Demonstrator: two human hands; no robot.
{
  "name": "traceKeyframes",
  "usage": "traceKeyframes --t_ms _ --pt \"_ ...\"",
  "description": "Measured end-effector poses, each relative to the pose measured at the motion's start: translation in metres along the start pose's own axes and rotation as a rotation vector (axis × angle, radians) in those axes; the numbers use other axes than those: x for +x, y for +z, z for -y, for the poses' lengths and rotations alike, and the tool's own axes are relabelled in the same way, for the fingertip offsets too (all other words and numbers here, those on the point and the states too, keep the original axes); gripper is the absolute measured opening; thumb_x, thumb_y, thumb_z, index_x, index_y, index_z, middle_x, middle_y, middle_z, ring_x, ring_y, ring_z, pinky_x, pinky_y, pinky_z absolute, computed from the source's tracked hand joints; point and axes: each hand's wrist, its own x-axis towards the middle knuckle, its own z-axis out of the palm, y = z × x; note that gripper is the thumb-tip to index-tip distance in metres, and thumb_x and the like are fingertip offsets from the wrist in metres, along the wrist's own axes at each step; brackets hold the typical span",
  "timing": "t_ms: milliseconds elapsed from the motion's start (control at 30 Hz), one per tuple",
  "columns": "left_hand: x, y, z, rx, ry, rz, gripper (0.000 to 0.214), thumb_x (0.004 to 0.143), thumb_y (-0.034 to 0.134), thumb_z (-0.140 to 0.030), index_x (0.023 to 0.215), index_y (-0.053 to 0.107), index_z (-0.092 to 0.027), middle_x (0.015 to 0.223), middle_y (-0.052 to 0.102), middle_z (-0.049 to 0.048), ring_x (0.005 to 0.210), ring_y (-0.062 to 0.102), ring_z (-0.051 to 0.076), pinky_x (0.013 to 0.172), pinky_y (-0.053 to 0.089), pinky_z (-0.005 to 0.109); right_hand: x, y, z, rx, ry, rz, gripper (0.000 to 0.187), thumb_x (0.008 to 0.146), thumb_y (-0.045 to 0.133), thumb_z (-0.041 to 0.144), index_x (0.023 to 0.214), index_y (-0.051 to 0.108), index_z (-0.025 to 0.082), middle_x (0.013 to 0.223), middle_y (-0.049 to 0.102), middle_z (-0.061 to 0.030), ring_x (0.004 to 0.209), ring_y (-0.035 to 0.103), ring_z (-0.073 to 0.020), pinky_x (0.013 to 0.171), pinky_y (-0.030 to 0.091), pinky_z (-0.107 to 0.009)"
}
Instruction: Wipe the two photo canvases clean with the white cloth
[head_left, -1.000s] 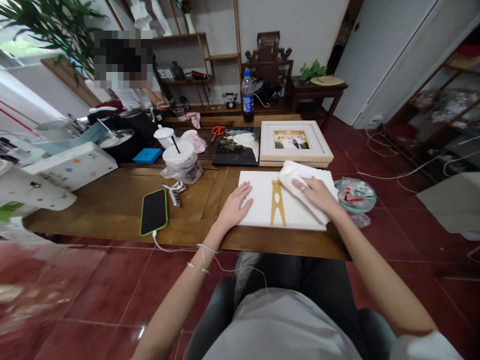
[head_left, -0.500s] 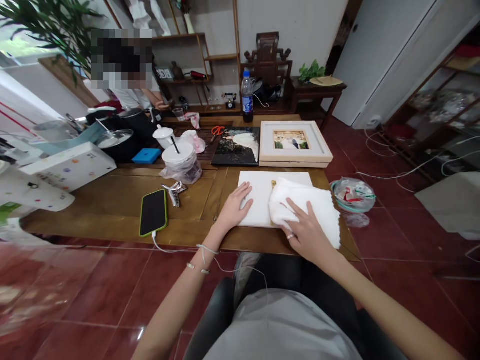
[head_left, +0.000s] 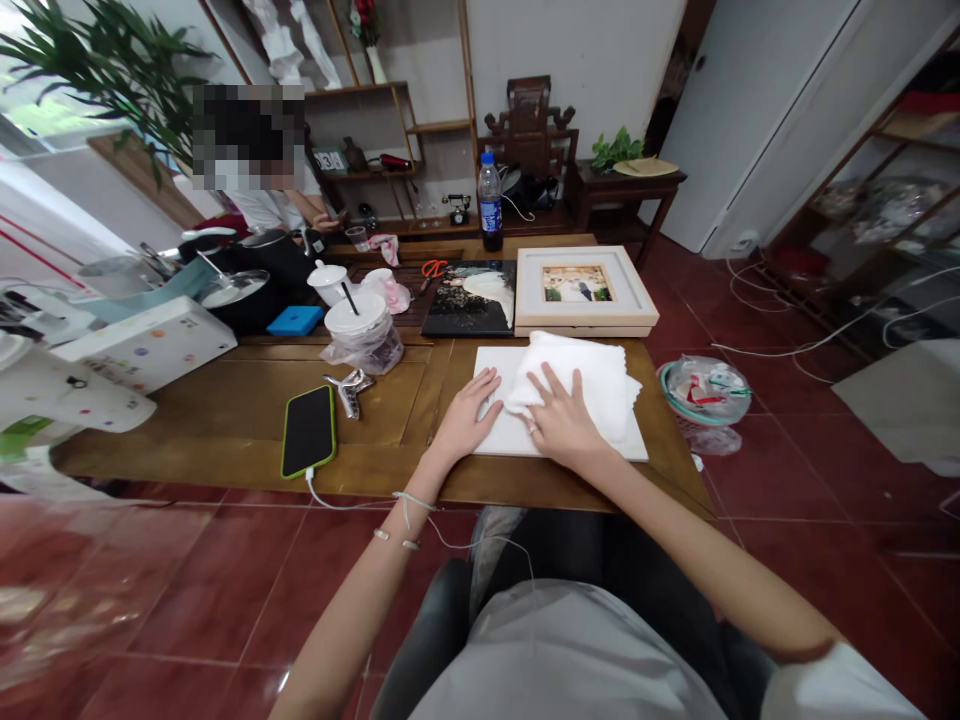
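A flat white board (head_left: 512, 440) lies on the wooden table in front of me. My left hand (head_left: 463, 422) rests on its left edge, fingers stretched out flat. On the board is a folded white cloth (head_left: 602, 385), which covers most of its middle and right side. My right hand (head_left: 564, 418) presses down on the cloth from above with its fingers spread. Just beyond the board stands a light wooden picture frame (head_left: 637, 300) with a small photo. Left of the frame lies a dark picture with a white shape (head_left: 457, 305).
Left on the table are a phone (head_left: 309, 430) with a charging cable, a lidded drink cup (head_left: 358, 315), a blue box (head_left: 295, 321) and a white carton (head_left: 150, 345). Orange-handled scissors (head_left: 433, 268) and a bottle (head_left: 490, 205) are farther back. A person (head_left: 262, 205) sits far left.
My right hand and the cloth have moved left and away from me across the board, uncovering its lower right corner. My left hand has stayed in place.
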Motion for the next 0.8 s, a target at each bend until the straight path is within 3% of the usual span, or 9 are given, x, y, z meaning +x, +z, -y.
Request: traceKeyframes --t_ms 167,300,400,567,667,800 --pt "0.000 0.000 -0.001 0.010 -0.001 0.005 0.041 0.088 0.046 -0.030 0.126 0.053 -0.016 0.138 0.047 0.0106 0.133 0.037 0.021 0.111 0.029 0.044 -0.046 -0.016 0.023 0.115 -0.169 0.028 0.025 0.086 0.049 0.024 0.084 0.073 0.019 0.140 0.044 -0.0123 0.136 0.022 -0.0369 0.105 0.012 -0.068" --pt "0.000 -0.001 -0.001 0.003 -0.002 0.011 0.041 0.088 0.047 -0.029 0.125 0.054 -0.013 0.138 0.047 0.0126 0.133 0.037 0.022 0.112 0.028 0.043 -0.057 -0.028 0.010 0.270 -0.264 0.079 0.026 0.087 0.047 0.022 0.096 0.071 0.022 0.137 0.048 -0.0104 0.135 0.027 -0.0296 0.107 0.015 -0.064" --pt "0.000 0.000 -0.001 -0.003 -0.004 0.006 0.041 0.088 0.047 -0.030 0.125 0.054 -0.014 0.138 0.047 0.0117 0.133 0.036 0.022 0.112 0.028 0.044 -0.046 -0.029 -0.013 0.333 -0.215 0.049 0.028 0.090 0.043 0.023 0.101 0.069 0.020 0.134 0.051 -0.0120 0.132 0.035 -0.0228 0.110 0.018 -0.056" --pt "-0.001 0.000 0.000 -0.006 -0.007 -0.003 0.041 0.088 0.047 -0.030 0.126 0.053 -0.017 0.138 0.047 0.0101 0.133 0.037 0.022 0.111 0.029 0.044 -0.014 -0.018 -0.042 0.274 -0.055 0.018 0.037 0.094 0.036 0.035 0.109 0.066 0.017 0.131 0.054 -0.0136 0.132 0.036 -0.0230 0.110 0.020 -0.053" --pt "0.000 0.000 0.000 -0.015 -0.005 0.001 0.041 0.088 0.047 -0.030 0.126 0.053 -0.016 0.138 0.047 0.0101 0.133 0.036 0.022 0.112 0.029 0.043 0.006 -0.008 -0.041 0.200 0.041 -0.027 0.040 0.094 0.034 0.035 0.110 0.065 0.016 0.131 0.053 -0.0145 0.133 0.033 -0.0240 0.108 0.020 -0.055" --pt "0.000 0.000 0.000 -0.041 -0.011 -0.019 0.039 0.089 0.043 -0.028 0.125 0.053 -0.017 0.138 0.048 0.0093 0.132 0.038 0.021 0.111 0.029 0.043 0.022 0.002 -0.016 0.104 0.083 -0.049 0.034 0.092 0.038 0.029 0.110 0.066 0.020 0.133 0.052 -0.0127 0.135 0.027 -0.0299 0.104 0.014 -0.065"
